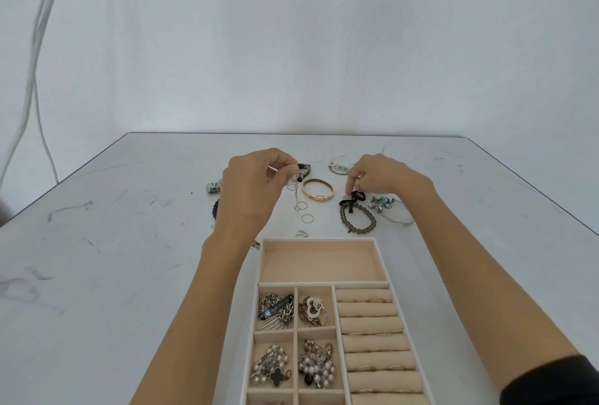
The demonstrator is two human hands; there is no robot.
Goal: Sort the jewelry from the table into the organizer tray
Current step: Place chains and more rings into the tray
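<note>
So the left hand (256, 187) is up off the table (129, 242) with thumb and forefinger pinched tight on a thin silver chain (296, 195), which dangles straight down from the fingertips and ends just above a couple of thin wire rings (308, 218). Just past those fingertips sits a black and silver piece (304, 171), and right beside the hanging chain, on the side toward the other hand, is a gold bangle (317, 191). On the outer side of the left hand there's a silver watch-looking thing (214, 188), and a dark beaded bracelet (215, 210) peeks out from behind the wrist. The right hand (385, 176) has its fingers bunched and pointing down, tips on a black ribbon bow (354, 197) tied to a grey beaded bracelet (358, 220). Whether it's actually gripping the bow or only touching it, I can't tell. Beyond that hand's fingers lies a wire hoop with pale beads (338, 167), and under its wrist a charm bracelet with a turquoise bead (384, 203). The organizer tray (319, 240) sits nearer the person than both hands, between the forearms: a wide compartment closest to the hands, then four small ones packed with necklaces and pearly bits (293, 336), and ring rolls (366, 310) under the right forearm's side with a few rings tucked in.
</note>
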